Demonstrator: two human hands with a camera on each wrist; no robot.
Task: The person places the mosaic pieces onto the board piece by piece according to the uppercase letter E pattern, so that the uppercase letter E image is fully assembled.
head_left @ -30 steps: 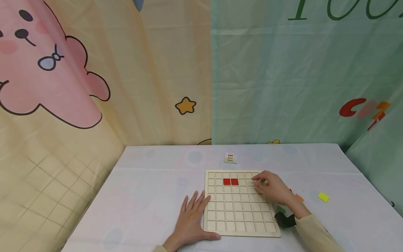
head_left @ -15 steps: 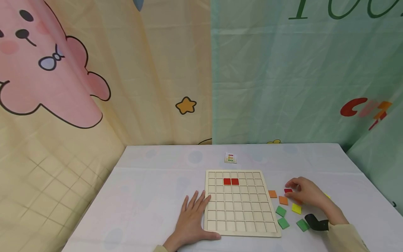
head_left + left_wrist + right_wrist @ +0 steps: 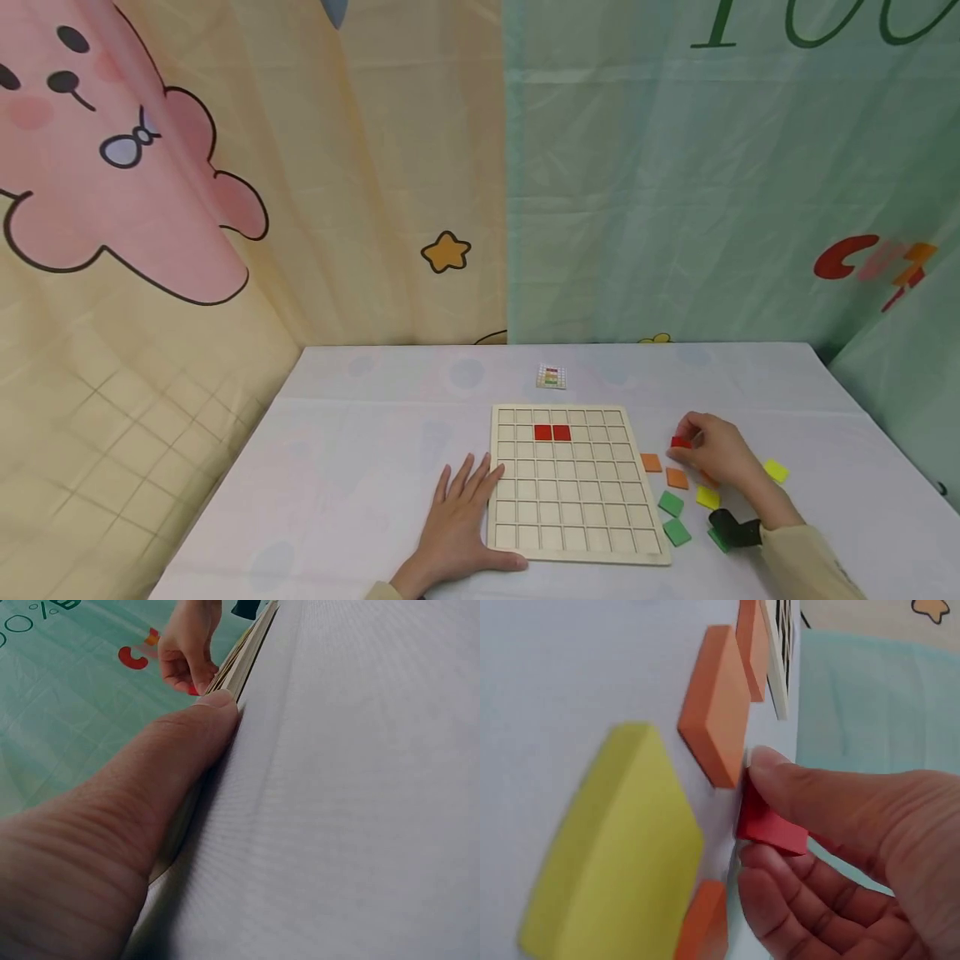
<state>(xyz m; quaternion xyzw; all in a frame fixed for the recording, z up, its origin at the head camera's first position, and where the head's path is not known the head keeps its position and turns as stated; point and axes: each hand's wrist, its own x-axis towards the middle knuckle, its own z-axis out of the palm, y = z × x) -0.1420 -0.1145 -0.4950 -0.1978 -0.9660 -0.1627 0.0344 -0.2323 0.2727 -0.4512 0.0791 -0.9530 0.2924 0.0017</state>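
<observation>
My right hand (image 3: 714,450) pinches a red square tile (image 3: 769,823) between thumb and fingers, to the right of the wooden grid board (image 3: 577,504). Two red tiles (image 3: 552,432) lie side by side in the board's second row from the far edge. Against the board's left side and near corner rests my left hand (image 3: 457,525), fingers spread and straight, thumb along the near edge. The left wrist view shows that thumb (image 3: 180,739) touching the board's edge.
Right of the board lie orange tiles (image 3: 677,478), green tiles (image 3: 677,532) and yellow tiles (image 3: 776,471). A small pattern card (image 3: 552,377) lies beyond the board. A black band (image 3: 735,530) is on the right wrist. Curtains hang behind the table (image 3: 337,467).
My right hand has moved from over the board's right side to the loose tiles and taken hold of a red tile, then shifted slightly left with it. The left hand stays put.
</observation>
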